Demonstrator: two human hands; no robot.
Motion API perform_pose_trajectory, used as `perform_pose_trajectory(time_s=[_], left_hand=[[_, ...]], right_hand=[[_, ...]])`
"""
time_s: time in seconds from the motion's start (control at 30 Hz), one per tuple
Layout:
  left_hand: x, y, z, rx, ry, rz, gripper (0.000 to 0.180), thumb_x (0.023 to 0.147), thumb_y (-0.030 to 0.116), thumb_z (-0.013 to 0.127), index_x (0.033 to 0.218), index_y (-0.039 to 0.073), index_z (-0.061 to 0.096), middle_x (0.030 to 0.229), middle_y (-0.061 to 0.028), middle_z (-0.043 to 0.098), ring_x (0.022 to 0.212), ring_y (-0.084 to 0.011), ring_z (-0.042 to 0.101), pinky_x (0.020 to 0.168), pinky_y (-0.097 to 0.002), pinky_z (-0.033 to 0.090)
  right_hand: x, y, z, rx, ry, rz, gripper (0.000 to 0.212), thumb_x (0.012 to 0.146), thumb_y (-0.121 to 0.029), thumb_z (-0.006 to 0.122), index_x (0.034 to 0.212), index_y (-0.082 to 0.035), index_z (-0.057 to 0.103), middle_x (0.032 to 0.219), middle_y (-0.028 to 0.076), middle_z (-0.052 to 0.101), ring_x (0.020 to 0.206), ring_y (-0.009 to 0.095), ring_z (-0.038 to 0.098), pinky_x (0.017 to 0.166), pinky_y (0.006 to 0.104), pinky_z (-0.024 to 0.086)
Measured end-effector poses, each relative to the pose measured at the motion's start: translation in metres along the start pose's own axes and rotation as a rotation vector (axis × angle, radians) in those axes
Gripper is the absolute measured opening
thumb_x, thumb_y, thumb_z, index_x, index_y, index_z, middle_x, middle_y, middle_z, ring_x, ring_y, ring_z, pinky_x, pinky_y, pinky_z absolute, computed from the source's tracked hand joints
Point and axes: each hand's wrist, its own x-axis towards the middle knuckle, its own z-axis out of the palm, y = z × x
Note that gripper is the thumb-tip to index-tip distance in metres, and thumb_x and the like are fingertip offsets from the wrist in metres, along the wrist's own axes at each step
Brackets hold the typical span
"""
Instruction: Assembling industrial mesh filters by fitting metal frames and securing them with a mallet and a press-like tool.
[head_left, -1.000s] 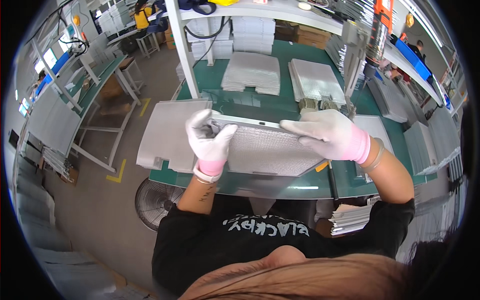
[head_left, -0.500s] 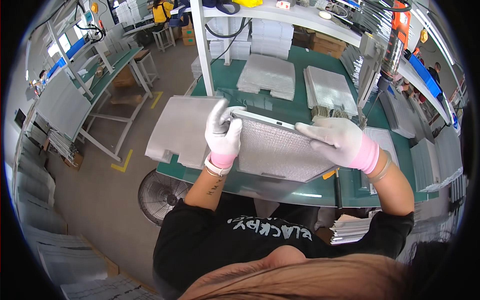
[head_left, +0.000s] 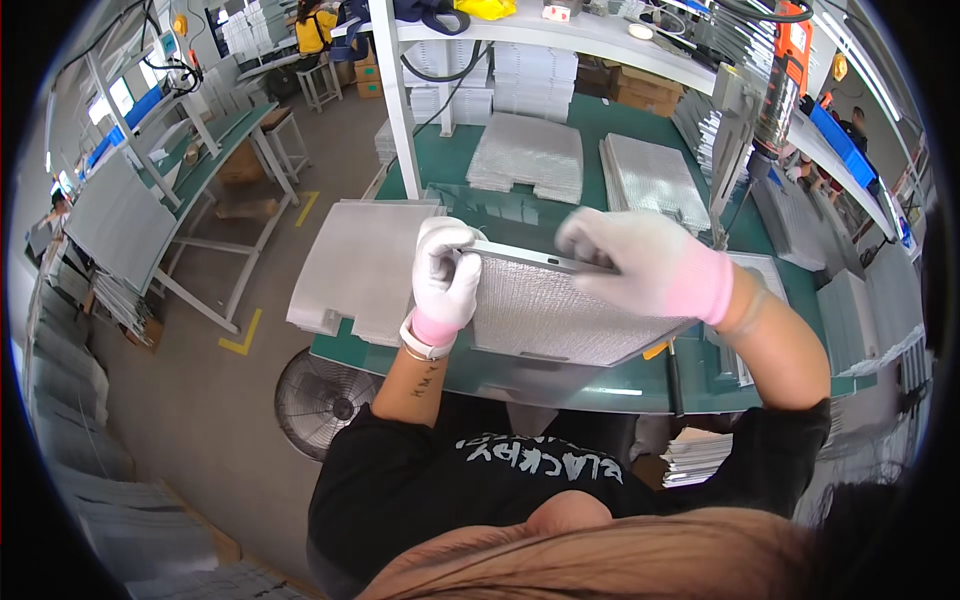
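Item: metal-framed mesh panel (head_left: 560, 320), silvery, tilted, located between the two hands above the green surface (head_left: 600, 398); whether its lower edge touches down, I cannot tell.

Left hand (head_left: 446, 270): white glove, pink cuff; fingers and thumb curled around the panel's upper left corner, gripping it.

Right hand (head_left: 640, 262): matching glove, blurred, fingers bent, at the panel's upper right part; whether it grips the frame, I cannot tell.

Left of the left hand: stack of pale mesh sheets (head_left: 360, 265), notched at the near edge.

Beyond the hands: notched mesh stack (head_left: 525, 155); to its right, second mesh stack (head_left: 652, 180).

Beyond the right hand, to its right: orange-bodied power tool (head_left: 792, 60), upright.

Nearer than the right hand: black-handled tool (head_left: 673, 380), yellow part beside the panel's lower right corner.

Below the left hand, on the floor: round caged fan (head_left: 325, 405).
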Motion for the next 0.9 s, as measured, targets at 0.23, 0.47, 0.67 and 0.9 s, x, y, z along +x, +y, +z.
perform_pose_trajectory(time_s=[0.23, 0.47, 0.67, 0.9], left_hand=[[-0.008, -0.009, 0.005, -0.022, -0.026, -0.003, 0.03, 0.097, 0.004, 0.054, 0.125, 0.005, 0.045, 0.11, -0.0131, 0.055, 0.092, -0.0169, 0.055, 0.083, -0.0294, 0.046], [-0.019, -0.001, -0.001, 0.177, 0.096, -0.078, 0.032, 0.094, -0.006, 0.046, 0.125, 0.001, 0.047, 0.116, -0.0087, 0.056, 0.102, -0.0135, 0.056, 0.093, -0.0277, 0.045], [0.067, 0.034, -0.037, 0.359, -0.085, 0.098, 0.032, 0.09, -0.006, 0.057, 0.121, 0.002, 0.055, 0.106, -0.0089, 0.061, 0.087, -0.0169, 0.06, 0.083, -0.0289, 0.049], [0.111, 0.034, 0.108, 0.703, -1.162, 0.545, 0.019, 0.084, 0.015, 0.063, 0.104, 0.014, 0.063, 0.073, -0.0027, 0.058, 0.067, -0.0226, 0.06, 0.064, -0.035, 0.049]], right_hand=[[0.038, 0.005, 0.039, -0.427, -0.15, 0.15, 0.033, 0.093, -0.033, 0.061, 0.107, -0.003, 0.058, 0.089, 0.018, 0.068, 0.085, 0.037, 0.068, 0.075, 0.0445, 0.054], [-0.028, 0.0, -0.003, -0.287, 0.45, -0.139, 0.032, 0.089, -0.02, 0.067, 0.114, -0.001, 0.064, 0.096, 0.018, 0.069, 0.084, 0.033, 0.068, 0.076, 0.0392, 0.055], [-0.182, 0.084, 0.095, -0.002, 0.744, 0.704, 0.027, 0.09, -0.013, 0.062, 0.112, 0.001, 0.066, 0.102, 0.022, 0.067, 0.095, 0.037, 0.066, 0.085, 0.0375, 0.054], [-0.259, 0.141, 0.242, -0.263, 0.202, 1.249, 0.051, 0.091, -0.019, 0.06, 0.137, -0.003, 0.046, 0.112, 0.025, 0.057, 0.099, 0.044, 0.064, 0.087, 0.0506, 0.053]])
